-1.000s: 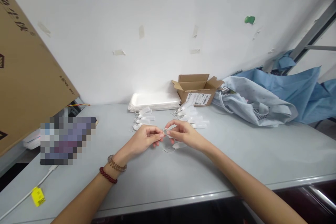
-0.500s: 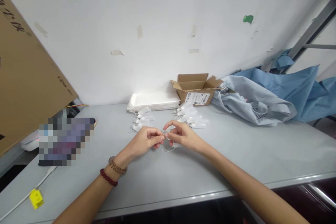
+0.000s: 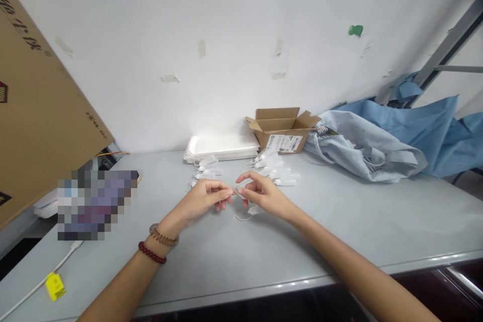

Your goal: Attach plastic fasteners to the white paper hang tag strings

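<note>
Over the middle of the table, my left hand (image 3: 207,195) is closed in a pinch; what lies between its thumb and finger is too small to make out. Fingertip to fingertip with it, my right hand (image 3: 263,193) pinches a thin white cord (image 3: 237,189), bent in a small loop. Below the right fingers, a white piece with a cord tail (image 3: 255,210) shows in part on the table. Behind the hands lie two groups of small white translucent tubes with cords, a left group (image 3: 209,162) and a right group (image 3: 272,162).
A stack of white flat sheets or envelopes (image 3: 222,147) and an open cardboard box (image 3: 283,131) stand by the wall. Blue-grey cloth (image 3: 370,146) lies on the right. At left are a pixelated device (image 3: 98,201), a white cable (image 3: 33,289) and a big carton (image 3: 41,105).
My left hand has tilted slightly and its forearm shifted a little left. The right hand stays almost in place, and the cord loop between the fingers looks smaller. The view has shifted slightly.
</note>
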### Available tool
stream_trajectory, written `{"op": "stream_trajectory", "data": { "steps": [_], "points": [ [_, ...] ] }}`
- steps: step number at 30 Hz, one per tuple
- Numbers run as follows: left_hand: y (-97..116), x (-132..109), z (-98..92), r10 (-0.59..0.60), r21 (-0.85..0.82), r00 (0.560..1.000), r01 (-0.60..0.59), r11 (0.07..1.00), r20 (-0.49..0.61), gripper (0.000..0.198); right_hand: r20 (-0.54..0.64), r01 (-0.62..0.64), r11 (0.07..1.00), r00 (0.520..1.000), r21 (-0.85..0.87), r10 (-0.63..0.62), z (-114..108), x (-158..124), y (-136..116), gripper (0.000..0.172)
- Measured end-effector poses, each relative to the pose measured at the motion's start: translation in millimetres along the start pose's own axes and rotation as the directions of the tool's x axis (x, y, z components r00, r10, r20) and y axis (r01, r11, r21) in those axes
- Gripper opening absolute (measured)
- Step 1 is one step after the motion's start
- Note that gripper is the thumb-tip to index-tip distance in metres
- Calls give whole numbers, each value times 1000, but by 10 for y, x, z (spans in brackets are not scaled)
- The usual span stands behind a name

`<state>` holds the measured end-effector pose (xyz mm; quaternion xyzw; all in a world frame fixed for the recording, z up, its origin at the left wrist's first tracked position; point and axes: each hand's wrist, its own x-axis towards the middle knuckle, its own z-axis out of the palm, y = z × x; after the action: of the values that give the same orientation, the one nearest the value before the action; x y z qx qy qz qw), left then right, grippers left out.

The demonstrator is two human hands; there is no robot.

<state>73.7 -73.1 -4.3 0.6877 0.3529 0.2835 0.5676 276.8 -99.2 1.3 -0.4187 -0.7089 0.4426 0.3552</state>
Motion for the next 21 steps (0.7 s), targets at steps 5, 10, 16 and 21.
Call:
{"op": "stream_trajectory", "data": {
  "steps": [5,10,16,21],
  "points": [
    [46,-4,29,8,39,1000,-8,999,9,23,49,-22,999,999,-42,24,-11,-10,-4,33],
    [25,-23,-314,71,84,933,-44,996,-352,22,3,-56,984,998,-169,57,-225,-38,-67,46],
    [-236,53,-748,87,176,736,45,983,-672,27,34,-70,926,995,-370,89,-425,-52,-77,28],
    [-367,146,-760,128,328,719,145,934,-683,34,152,-71,868,974,-491,166,-392,-49,-57,31]
  ]
}}
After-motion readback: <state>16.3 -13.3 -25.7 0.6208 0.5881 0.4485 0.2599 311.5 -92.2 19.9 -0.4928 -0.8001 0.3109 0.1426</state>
